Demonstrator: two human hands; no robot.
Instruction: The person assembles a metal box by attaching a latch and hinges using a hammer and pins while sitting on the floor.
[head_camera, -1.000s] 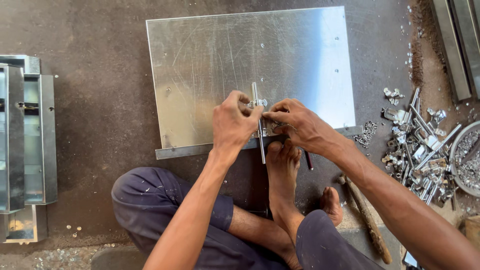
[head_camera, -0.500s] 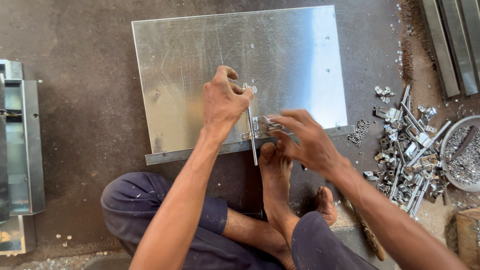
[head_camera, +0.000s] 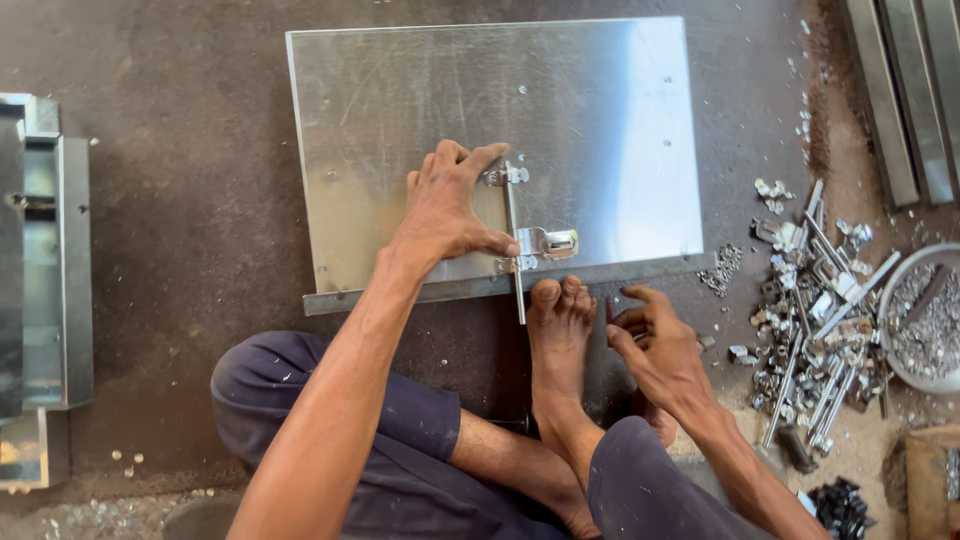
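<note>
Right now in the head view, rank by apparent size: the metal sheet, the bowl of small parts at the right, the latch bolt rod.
1. Metal sheet, by far the largest.
2. Bowl, though the frame edge crops it.
3. Latch bolt rod, thin, beside the left hand.

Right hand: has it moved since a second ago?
Yes. The right hand left the latch and dropped below the sheet edge, beside the foot.

Left hand (head_camera: 450, 215) spread flat — right hand (head_camera: 655, 345) low, fingers curled.
</note>
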